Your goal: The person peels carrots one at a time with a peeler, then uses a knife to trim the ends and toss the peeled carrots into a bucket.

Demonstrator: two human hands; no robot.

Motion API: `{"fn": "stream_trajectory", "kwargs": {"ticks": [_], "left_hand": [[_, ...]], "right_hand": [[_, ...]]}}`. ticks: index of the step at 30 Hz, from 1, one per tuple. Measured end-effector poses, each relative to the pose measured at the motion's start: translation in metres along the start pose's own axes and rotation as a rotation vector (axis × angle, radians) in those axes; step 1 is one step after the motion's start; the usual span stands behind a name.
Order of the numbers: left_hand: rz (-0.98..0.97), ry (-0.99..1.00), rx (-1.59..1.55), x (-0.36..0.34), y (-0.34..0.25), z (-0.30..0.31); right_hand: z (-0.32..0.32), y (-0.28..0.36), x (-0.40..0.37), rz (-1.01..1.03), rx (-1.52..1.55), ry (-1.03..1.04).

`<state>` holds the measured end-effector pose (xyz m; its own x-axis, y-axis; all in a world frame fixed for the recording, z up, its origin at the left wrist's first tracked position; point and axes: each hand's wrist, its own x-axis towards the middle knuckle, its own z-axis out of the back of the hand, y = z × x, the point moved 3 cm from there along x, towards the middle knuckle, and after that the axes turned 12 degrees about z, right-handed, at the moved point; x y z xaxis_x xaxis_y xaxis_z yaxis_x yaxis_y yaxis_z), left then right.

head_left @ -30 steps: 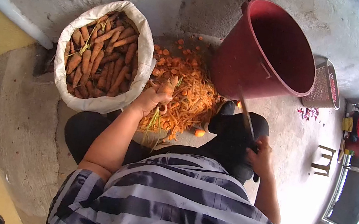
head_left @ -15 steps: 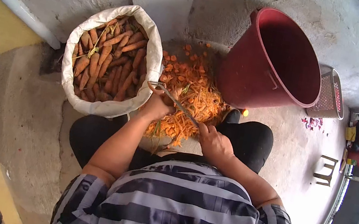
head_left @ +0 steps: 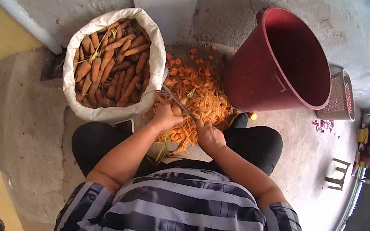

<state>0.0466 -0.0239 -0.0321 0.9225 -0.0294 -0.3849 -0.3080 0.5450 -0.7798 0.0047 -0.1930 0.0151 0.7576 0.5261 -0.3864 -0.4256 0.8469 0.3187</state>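
Observation:
My left hand (head_left: 166,117) is closed around a carrot (head_left: 177,110), mostly hidden by the fingers. My right hand (head_left: 211,137) grips the near end of a long, thin metal peeler (head_left: 181,103). The tool slants up and left across the carrot, its far end close to the sack's rim. Beneath both hands lies a heap of orange carrot peelings (head_left: 204,101) mixed with round cut pieces and some green stalks. Left of the heap stands a white sack (head_left: 157,59) with its rim rolled down, full of unpeeled carrots (head_left: 106,60).
A large dark red bucket (head_left: 251,72) leans beyond the heap, tilted toward the right. Beside it is a perforated basket (head_left: 341,100) against the concrete wall. A small stool (head_left: 337,174) stands farther right. My bent legs flank the heap.
My right hand has moved left and slightly up, nearer my left hand. The left hand has shifted a little right and down, and the peeler's far end now sits slightly farther right.

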Motion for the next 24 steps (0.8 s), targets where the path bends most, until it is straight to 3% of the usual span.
{"fn": "stream_trajectory", "kwargs": {"ticks": [3, 4, 7, 8, 11, 13, 15, 18, 24], "left_hand": [[0.053, 0.130, -0.128, 0.010, 0.008, 0.003], [0.110, 0.271, -0.153, 0.007, -0.002, 0.005], [-0.155, 0.091, 0.079, -0.019, -0.023, -0.016], [-0.142, -0.027, -0.018, -0.006, -0.001, -0.024], [0.120, 0.339, -0.357, 0.014, 0.012, 0.000], [0.203, 0.331, -0.261, 0.023, 0.023, 0.004], [0.284, 0.356, -0.260, 0.025, 0.023, 0.004], [0.141, 0.316, -0.537, 0.017, 0.010, 0.004], [0.294, 0.500, -0.682, 0.006, -0.008, 0.015]], "right_hand": [[-0.004, 0.000, 0.019, -0.019, -0.024, 0.037], [-0.011, -0.006, 0.027, -0.028, -0.054, 0.024], [-0.047, -0.077, 0.048, -0.245, 0.005, -0.023], [-0.038, -0.081, 0.047, -0.216, -0.026, -0.075], [-0.018, -0.066, 0.024, -0.169, -0.018, -0.154], [0.001, -0.048, 0.012, -0.204, 0.124, -0.193], [0.017, -0.025, -0.003, -0.163, 0.102, -0.108], [0.022, -0.002, -0.022, -0.034, 0.086, -0.107], [0.029, 0.009, -0.031, -0.015, 0.108, -0.095]]}}
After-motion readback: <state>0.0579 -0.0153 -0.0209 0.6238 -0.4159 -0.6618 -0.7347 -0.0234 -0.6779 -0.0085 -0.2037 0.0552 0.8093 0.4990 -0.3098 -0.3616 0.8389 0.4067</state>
